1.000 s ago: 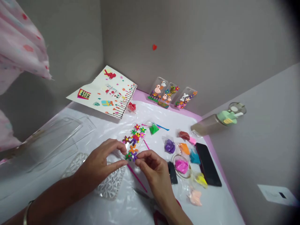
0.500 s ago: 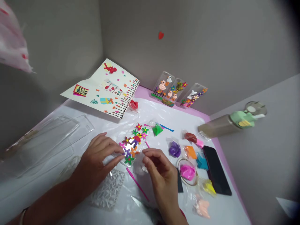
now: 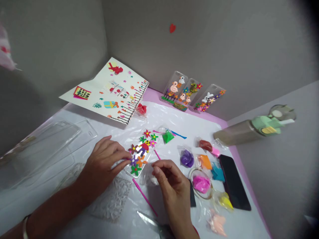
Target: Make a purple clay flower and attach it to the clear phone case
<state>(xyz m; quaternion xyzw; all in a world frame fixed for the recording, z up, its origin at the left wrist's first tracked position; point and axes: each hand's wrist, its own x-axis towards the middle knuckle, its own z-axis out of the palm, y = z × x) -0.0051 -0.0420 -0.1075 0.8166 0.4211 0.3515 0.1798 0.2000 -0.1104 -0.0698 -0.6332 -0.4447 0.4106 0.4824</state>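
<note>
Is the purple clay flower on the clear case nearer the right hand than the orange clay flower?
No: the orange clay flower lies between the purple clay flower and the right hand.

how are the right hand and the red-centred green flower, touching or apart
Apart: the head view shows a plain gap between the right hand and that green flower.

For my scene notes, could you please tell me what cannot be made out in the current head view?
In the head view:
Right hand: anything between its fingertips is too small to tell.
Metal blade: handle end hidden behind the right hand.
Black item: partly hidden behind the right hand.
Pink cloth: blurred, cut off by left edge.
Yellow card: markings too small to read.
</note>
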